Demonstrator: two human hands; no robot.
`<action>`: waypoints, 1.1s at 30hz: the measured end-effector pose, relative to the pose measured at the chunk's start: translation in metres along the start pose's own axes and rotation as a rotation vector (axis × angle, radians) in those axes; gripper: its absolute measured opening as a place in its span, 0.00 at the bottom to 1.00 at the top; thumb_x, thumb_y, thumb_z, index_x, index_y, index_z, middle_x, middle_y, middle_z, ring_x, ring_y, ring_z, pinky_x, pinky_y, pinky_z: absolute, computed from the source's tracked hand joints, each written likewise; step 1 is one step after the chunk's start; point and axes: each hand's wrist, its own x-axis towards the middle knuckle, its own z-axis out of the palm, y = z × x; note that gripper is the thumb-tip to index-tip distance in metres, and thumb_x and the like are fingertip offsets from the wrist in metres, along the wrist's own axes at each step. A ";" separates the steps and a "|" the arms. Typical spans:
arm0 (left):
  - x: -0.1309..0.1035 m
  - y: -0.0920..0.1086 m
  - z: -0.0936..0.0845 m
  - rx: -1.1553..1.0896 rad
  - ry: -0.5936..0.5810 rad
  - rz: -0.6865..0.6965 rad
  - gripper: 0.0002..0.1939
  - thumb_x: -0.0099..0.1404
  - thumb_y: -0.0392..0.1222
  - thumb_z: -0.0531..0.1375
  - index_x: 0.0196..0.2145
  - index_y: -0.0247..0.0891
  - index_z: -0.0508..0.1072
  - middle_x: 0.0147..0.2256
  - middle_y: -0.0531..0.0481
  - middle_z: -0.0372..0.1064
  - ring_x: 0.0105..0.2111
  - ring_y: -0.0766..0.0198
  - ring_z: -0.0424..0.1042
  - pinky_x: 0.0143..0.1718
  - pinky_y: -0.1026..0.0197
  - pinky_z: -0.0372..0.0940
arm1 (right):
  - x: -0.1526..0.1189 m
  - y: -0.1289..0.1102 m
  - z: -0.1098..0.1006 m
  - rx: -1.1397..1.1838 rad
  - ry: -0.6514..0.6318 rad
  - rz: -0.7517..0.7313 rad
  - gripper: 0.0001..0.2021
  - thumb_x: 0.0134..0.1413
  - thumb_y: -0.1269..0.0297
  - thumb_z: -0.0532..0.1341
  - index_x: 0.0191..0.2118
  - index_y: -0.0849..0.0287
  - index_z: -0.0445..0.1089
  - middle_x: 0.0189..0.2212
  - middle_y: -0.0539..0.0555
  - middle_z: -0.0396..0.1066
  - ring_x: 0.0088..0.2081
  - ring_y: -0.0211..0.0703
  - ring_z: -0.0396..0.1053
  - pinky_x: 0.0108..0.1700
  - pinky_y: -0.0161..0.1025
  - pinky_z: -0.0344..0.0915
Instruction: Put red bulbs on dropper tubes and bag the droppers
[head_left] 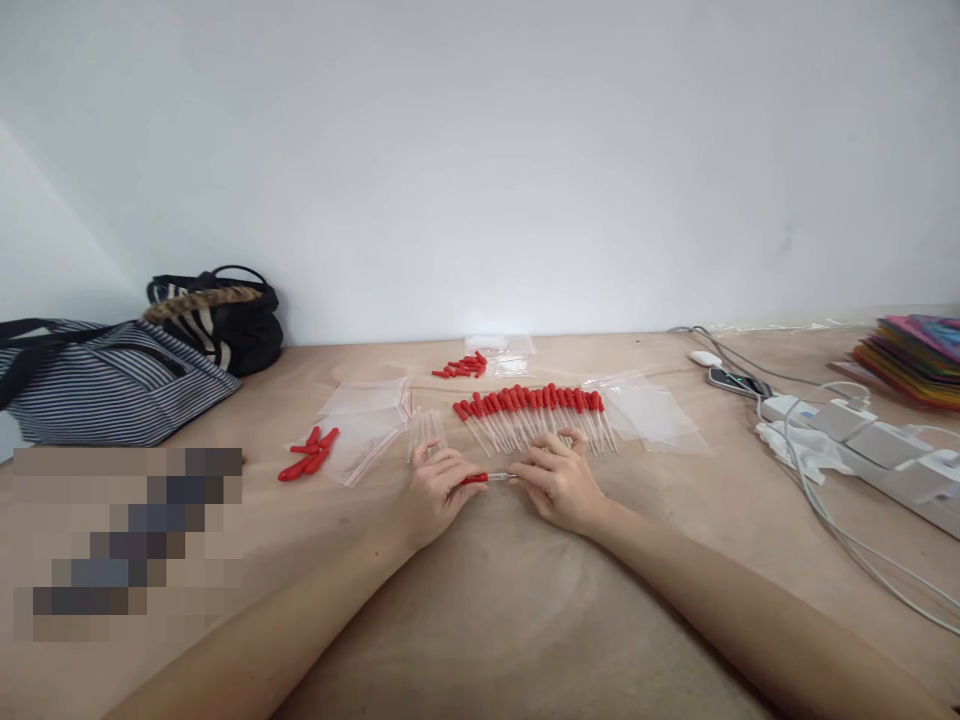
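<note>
Both hands at work over the surface (480,620). Left hand (436,495) pinches a red bulb (475,479) between thumb and fingers; right hand (559,484) has bent fingertips on the far end of a clear tube (500,476). Bulb and tube lie in one line, bridging the gap between the hands.

Handling, by judgement: very light overall. Bulb looks like soft rubber; should squash and grip well, best taken round its body near the neck. Tube looks thin, stiff and smooth, glass or hard plastic, so perhaps slippery and brittle. Hold it close to the bulb and push straight; sideways load could snap it.

Nearby: loose clear tubes (427,428) just beyond the left hand; row of red-bulbed droppers (529,402) beyond the right hand, bulbs away from it. Loose red bulbs (315,455) left of the left hand, near clear zip bags (360,435).

Hard to make out: how far the tube sits in the bulb, its joint being too small to read. Right fingertips hide the tube's end; left fingers cover part of the bulb. Near ends of some row droppers pass behind the right hand. Well left of the left hand, a pixelated patch (135,545) masks something dark. Forearms run off the bottom edge.
</note>
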 end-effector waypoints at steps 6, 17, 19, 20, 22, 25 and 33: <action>-0.001 0.004 0.001 0.016 0.021 0.033 0.05 0.62 0.40 0.55 0.32 0.41 0.71 0.26 0.56 0.74 0.31 0.63 0.70 0.49 0.50 0.45 | -0.002 -0.005 0.004 0.013 0.042 -0.049 0.09 0.54 0.71 0.51 0.30 0.58 0.69 0.21 0.49 0.66 0.32 0.38 0.59 0.43 0.44 0.43; -0.001 0.003 0.002 0.005 -0.017 -0.012 0.05 0.61 0.41 0.55 0.30 0.41 0.70 0.26 0.55 0.74 0.31 0.62 0.70 0.49 0.50 0.45 | 0.000 -0.006 0.007 0.033 0.022 -0.042 0.09 0.53 0.69 0.52 0.30 0.58 0.69 0.21 0.49 0.66 0.34 0.38 0.60 0.45 0.45 0.42; -0.001 0.002 0.002 0.014 -0.015 -0.042 0.05 0.61 0.42 0.55 0.30 0.41 0.70 0.25 0.55 0.73 0.30 0.63 0.70 0.49 0.50 0.45 | 0.001 -0.005 0.006 0.023 0.008 -0.012 0.08 0.53 0.67 0.54 0.31 0.56 0.70 0.22 0.49 0.67 0.33 0.38 0.60 0.45 0.45 0.42; -0.001 0.001 0.002 0.021 -0.015 -0.055 0.06 0.61 0.42 0.56 0.29 0.41 0.70 0.25 0.55 0.73 0.30 0.63 0.70 0.49 0.50 0.45 | 0.001 -0.004 0.005 0.017 -0.001 0.001 0.08 0.54 0.66 0.54 0.32 0.56 0.71 0.22 0.48 0.67 0.33 0.38 0.60 0.45 0.45 0.42; -0.001 0.000 0.001 0.031 -0.015 -0.069 0.06 0.60 0.43 0.56 0.28 0.41 0.70 0.24 0.56 0.72 0.30 0.63 0.69 0.49 0.50 0.45 | 0.001 -0.003 0.003 0.012 -0.019 0.019 0.07 0.54 0.65 0.55 0.33 0.54 0.71 0.23 0.48 0.68 0.33 0.37 0.60 0.45 0.44 0.41; -0.001 0.000 0.001 0.030 -0.021 -0.078 0.07 0.60 0.43 0.56 0.27 0.41 0.70 0.24 0.56 0.72 0.30 0.63 0.69 0.49 0.50 0.44 | 0.000 -0.002 0.001 0.020 -0.038 0.024 0.07 0.53 0.65 0.55 0.34 0.53 0.71 0.25 0.48 0.70 0.33 0.37 0.60 0.46 0.45 0.40; -0.004 -0.008 -0.011 0.160 0.012 -0.223 0.18 0.57 0.50 0.58 0.43 0.41 0.66 0.38 0.47 0.71 0.40 0.53 0.66 0.45 0.49 0.49 | 0.000 0.009 -0.002 -0.044 0.051 0.287 0.09 0.52 0.66 0.54 0.28 0.57 0.71 0.21 0.50 0.68 0.30 0.38 0.60 0.42 0.43 0.42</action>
